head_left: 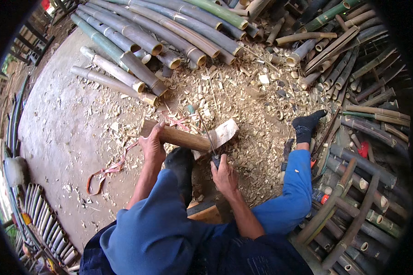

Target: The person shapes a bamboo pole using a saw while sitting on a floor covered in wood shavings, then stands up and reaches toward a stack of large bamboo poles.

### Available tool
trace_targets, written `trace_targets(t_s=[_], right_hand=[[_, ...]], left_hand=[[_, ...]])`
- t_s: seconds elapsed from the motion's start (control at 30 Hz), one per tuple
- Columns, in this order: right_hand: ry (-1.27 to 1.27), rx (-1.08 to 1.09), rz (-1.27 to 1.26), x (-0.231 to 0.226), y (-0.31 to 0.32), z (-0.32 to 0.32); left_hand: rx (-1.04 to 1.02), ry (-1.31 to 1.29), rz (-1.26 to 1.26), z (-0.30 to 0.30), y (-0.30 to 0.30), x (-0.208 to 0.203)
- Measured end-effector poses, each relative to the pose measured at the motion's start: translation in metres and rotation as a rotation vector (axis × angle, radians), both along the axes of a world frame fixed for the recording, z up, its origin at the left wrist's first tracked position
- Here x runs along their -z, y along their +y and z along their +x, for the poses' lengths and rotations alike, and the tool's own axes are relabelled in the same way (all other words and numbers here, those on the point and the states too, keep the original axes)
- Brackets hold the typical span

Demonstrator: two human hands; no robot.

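Observation:
My left hand [153,145] is wrapped round a short brown bamboo section [179,137], close to its left end. The bamboo lies nearly level above my left foot, its right end by a pale, chopped wood block [226,133]. My right hand [225,175] grips the dark handle of a long, narrow-bladed knife [207,129]. Its blade points away from me and crosses at the bamboo's right end; whether it touches or has cut in cannot be made out. My left foot [179,167], in a black sock, is just under the bamboo.
Long bamboo poles [147,32] lie stacked at the far side. Wood chips [257,137] cover the ground ahead. More bamboo pieces [367,220] crowd the right. A reddish strap [110,170] lies at left. Under me is a wooden seat [205,213]. My right foot [307,127] is stretched out.

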State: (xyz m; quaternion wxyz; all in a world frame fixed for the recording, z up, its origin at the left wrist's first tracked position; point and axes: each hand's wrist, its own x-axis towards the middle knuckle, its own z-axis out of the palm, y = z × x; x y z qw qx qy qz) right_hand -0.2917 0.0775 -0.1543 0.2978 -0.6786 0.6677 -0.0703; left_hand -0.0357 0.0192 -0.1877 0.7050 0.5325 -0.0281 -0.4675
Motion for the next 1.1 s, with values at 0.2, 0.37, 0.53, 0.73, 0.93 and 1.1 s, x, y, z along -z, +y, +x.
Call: trace_targets(t_s=[0.2,0.37,0.53,0.73,0.93,1.1], right_hand=[[-0.24,-0.024,-0.076,-0.073,-0.006,0.01],[-0.038,0.042,-0.005,-0.026,-0.002,0.01],[-0.081,-0.01,0.077,-0.037,-0.014,0.011],[-0.215,0.007,-0.136,-0.053,-0.006,0.008],[-0.02,-0.029,0.079,-0.018,-0.012,0.0],[-0.294,-0.016,-0.233,-0.083,-0.01,0.012]], left_hand=[[0.031,-0.001,-0.004,0.005,0.007,-0.015],[0.015,-0.03,-0.018,-0.001,0.001,-0.024],[0.108,-0.047,-0.133,0.015,0.008,-0.007],[0.379,-0.094,-0.063,0.022,0.022,-0.02],[0.114,-0.03,0.022,0.01,0.021,-0.027],[0.112,-0.067,0.05,0.005,0.017,-0.025]])
